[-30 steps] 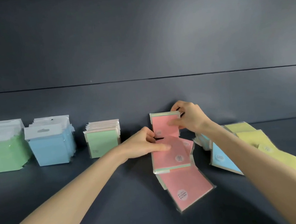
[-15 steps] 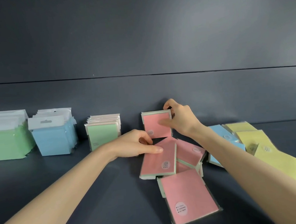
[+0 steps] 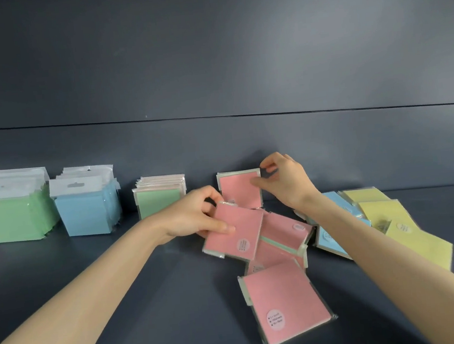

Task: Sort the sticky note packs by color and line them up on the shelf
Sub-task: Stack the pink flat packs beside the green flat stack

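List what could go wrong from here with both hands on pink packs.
1. The upright pink pack stands alone, pinched by the right hand; it may topple once released.
2. The left hand grips a tilted pink pack overlapping the loose pink pile; lifting could drag neighbours.
3. The right forearm crosses the blue packs and might sweep them.

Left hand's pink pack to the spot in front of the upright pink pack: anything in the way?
No pack lies between the pink pack in the left hand and the upright pink pack. Only the right hand pinches that pack's right edge, thumb on its front face.
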